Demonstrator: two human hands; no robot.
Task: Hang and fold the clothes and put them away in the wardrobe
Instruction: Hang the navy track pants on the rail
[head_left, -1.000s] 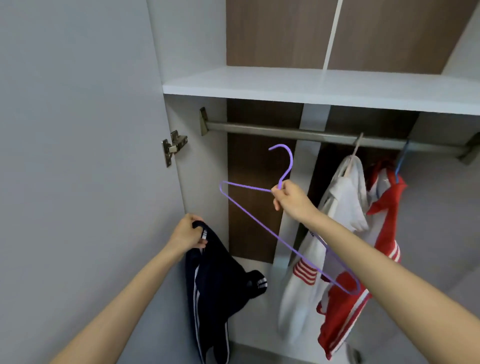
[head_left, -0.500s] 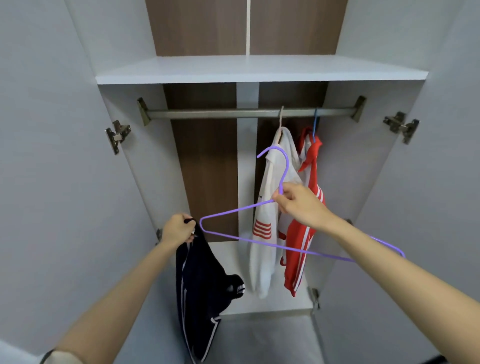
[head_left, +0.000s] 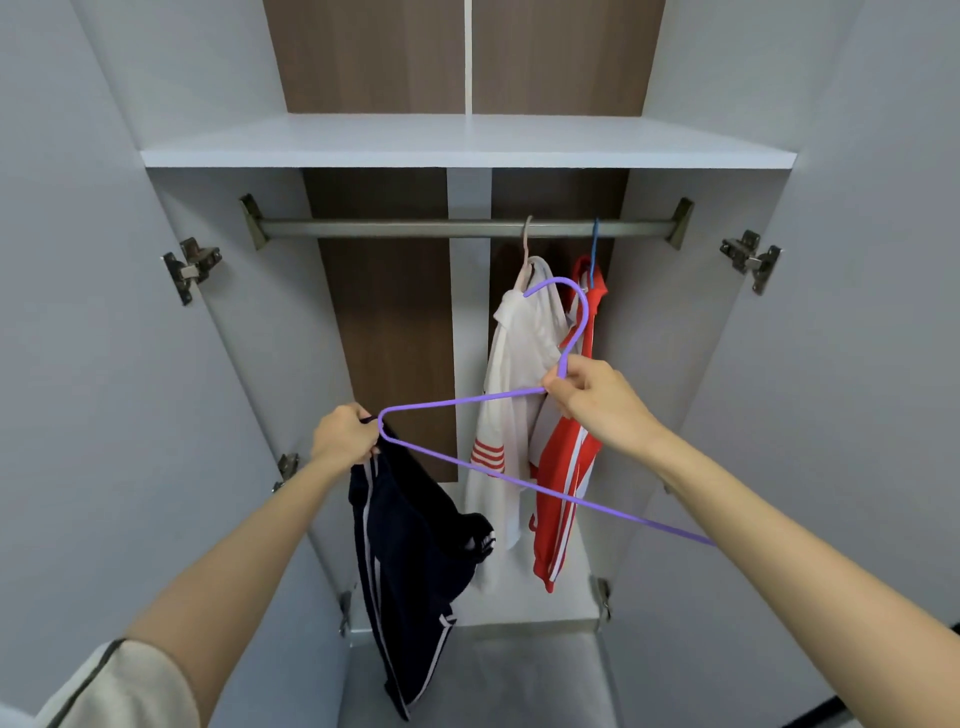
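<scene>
I stand before an open wardrobe. My left hand (head_left: 345, 436) grips the top of a dark navy garment with white side stripes (head_left: 410, 561), which hangs down limp. My right hand (head_left: 592, 397) pinches a purple wire hanger (head_left: 467, 462) at the base of its hook; the hanger's left corner sits right by my left hand and the garment's top. Its right end runs behind my right forearm. On the metal rail (head_left: 415, 228) hang a white top with red stripes (head_left: 511, 395) and a red garment with white stripes (head_left: 563, 499).
A white shelf (head_left: 467, 145) spans the wardrobe above the rail. Both doors stand open, the left door (head_left: 78, 364) and the right door (head_left: 857, 364), with hinges on the side walls. The rail's left half is bare. The wardrobe floor (head_left: 524, 603) is white.
The view has swung to face the wardrobe squarely. The hanger has tipped flatter and its left corner has come over to the dark garment at my left hand.
</scene>
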